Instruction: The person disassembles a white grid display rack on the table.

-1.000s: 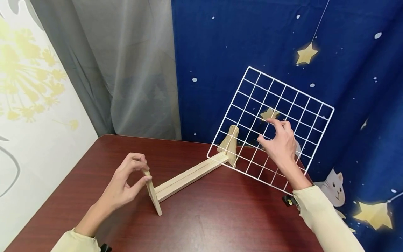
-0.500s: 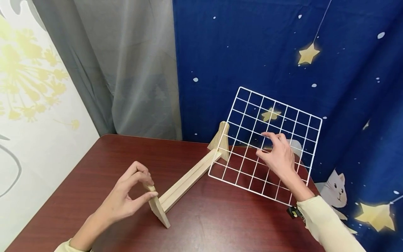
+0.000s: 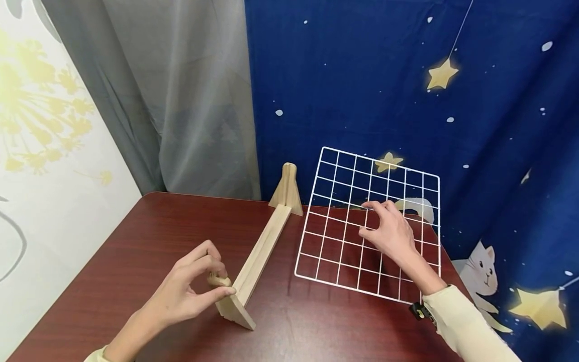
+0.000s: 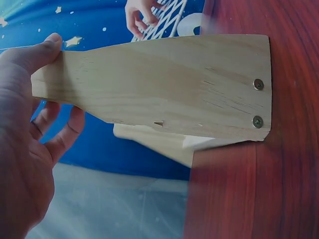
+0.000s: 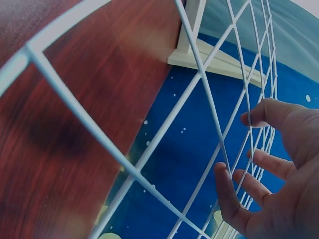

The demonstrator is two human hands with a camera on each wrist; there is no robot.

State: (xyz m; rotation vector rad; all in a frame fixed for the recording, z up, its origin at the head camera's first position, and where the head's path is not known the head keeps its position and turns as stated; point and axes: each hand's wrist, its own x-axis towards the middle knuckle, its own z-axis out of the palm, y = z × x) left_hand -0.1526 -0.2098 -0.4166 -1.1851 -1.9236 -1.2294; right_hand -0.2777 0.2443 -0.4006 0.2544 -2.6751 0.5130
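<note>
In the head view, a pale wooden stand (image 3: 264, 251) has a long grooved bar between two upright end boards. My left hand (image 3: 176, 291) pinches the top of the near end board (image 4: 149, 84) between thumb and fingers. Two screw heads (image 4: 257, 84) show low on that board in the left wrist view. With my right hand (image 3: 391, 231) I hold a white wire grid panel (image 3: 358, 288) by its inner wires, tilted, to the right of the stand. Some fingertips reach through the openings in the right wrist view. The far end board (image 3: 288, 188) stands upright near the table's back edge.
The dark red wooden table (image 3: 181, 226) carries the stand. Behind it hang a grey curtain (image 3: 208, 100) and a blue curtain (image 3: 339, 75) with stars. A white panel with a yellow print (image 3: 54, 125) is at the left.
The stand's near end has come towards me and right, and its far end has swung left, so the bar points more directly away. The grid has moved down and left with my right hand.
</note>
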